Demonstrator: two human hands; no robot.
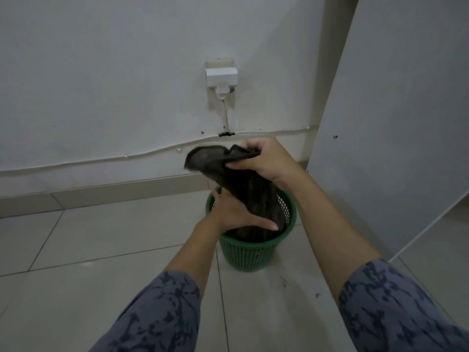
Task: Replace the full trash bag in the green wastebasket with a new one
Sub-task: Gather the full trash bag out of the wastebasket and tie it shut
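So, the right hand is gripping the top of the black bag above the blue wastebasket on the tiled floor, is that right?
Not quite: the wastebasket is green, not blue, as the head view shows. The right hand does grip the top of the black bag above it, on the tiled floor.

White wall socket, cable clipped along wall, tiled floor

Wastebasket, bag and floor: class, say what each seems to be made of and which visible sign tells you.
Green wastebasket: probably moulded plastic; an even green lattice of small holes with a smooth solid rim.
Black bag: likely thin plastic film, dull finish; it folds and creases limply where the right hand gathers it.
Floor: apparently glazed tile; large pale squares with thin joint lines and a faint sheen.
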